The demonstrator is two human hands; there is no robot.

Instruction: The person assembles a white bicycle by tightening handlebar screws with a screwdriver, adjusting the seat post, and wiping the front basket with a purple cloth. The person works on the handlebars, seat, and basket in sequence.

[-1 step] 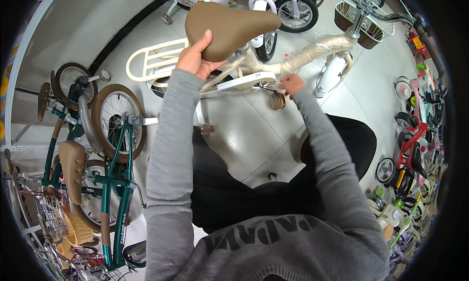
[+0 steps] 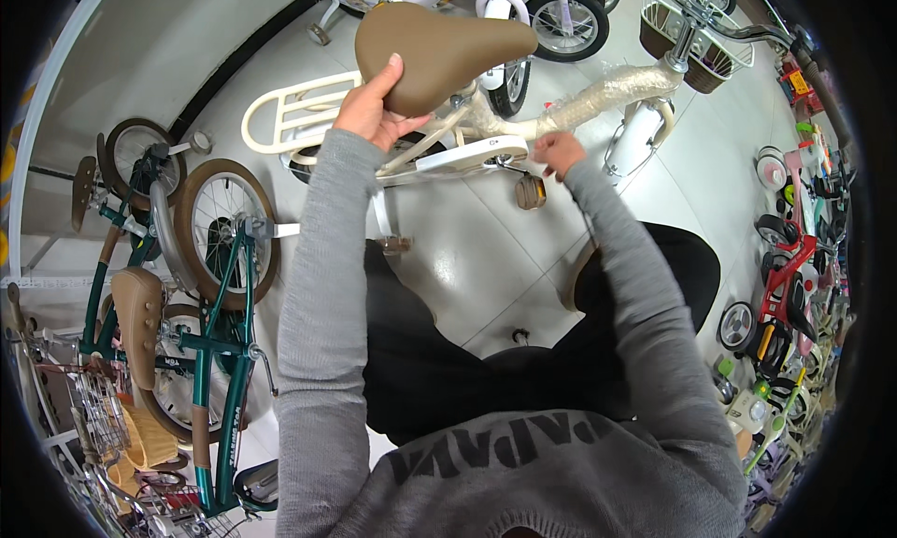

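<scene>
The brown seat (image 2: 439, 57), smooth, matte and pear-shaped with a blunt nose pointing right, sits over the cream bicycle (image 2: 531, 127), which stands on the glossy tiled floor (image 2: 486, 248). Bubbly clear wrap (image 2: 607, 99) covers the bicycle's front tube; behind the seat, a rack (image 2: 248, 127) of rounded rails points to the floor's left edge, where a black strip (image 2: 252, 59) runs along the wall. The left hand (image 2: 374, 113) grips the seat's near rim, thumb on top, fingers underneath. The right hand (image 2: 561, 153) is curled beside the front end of the smooth chain cover (image 2: 472, 155), right of and nearer than the seat; whether it pinches anything, I cannot tell. Below the blocky pedal (image 2: 530, 192), bare tiles lie open between the knees. A green bicycle (image 2: 201, 388) crowds the left.
</scene>
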